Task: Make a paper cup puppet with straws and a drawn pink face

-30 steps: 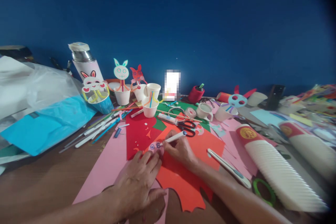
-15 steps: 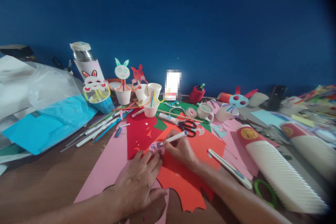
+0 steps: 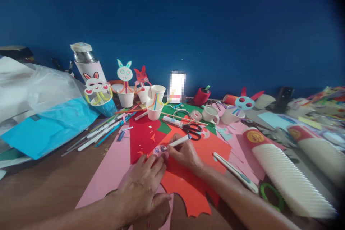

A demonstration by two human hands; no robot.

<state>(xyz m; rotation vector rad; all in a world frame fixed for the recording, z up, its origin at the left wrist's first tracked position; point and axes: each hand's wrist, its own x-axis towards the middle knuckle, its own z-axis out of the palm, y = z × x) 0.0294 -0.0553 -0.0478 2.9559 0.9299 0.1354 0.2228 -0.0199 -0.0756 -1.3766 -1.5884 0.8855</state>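
Observation:
My right hand [image 3: 185, 154] is closed around a white marker [image 3: 178, 141]. The marker's tip meets a small pink paper cutout [image 3: 159, 150] at the second of two blue-drawn eyes. My left hand [image 3: 144, 179] lies flat, fingers spread, with its fingertips on the cutout's lower edge; part of the cutout is hidden under them. Beneath both hands are an orange sheet [image 3: 212, 146], a red sheet [image 3: 140, 136] and a pink sheet [image 3: 107, 172]. Beyond my right hand lie black-handled scissors [image 3: 194, 129] and a glue stick [image 3: 172, 121].
A utility knife [image 3: 235, 172], green tape roll [image 3: 272, 197] and stacked paper cups [image 3: 291, 176] lie to the right. Paper cups with rabbit figures [image 3: 124, 73] stand at the back. A flask [image 3: 87, 64], blue folder [image 3: 51, 127] and several markers [image 3: 101, 131] are left.
The marker tip has shifted slightly on the right-hand eye, which now looks darker inside. My left hand stays in place. The whole view has moved very slightly.

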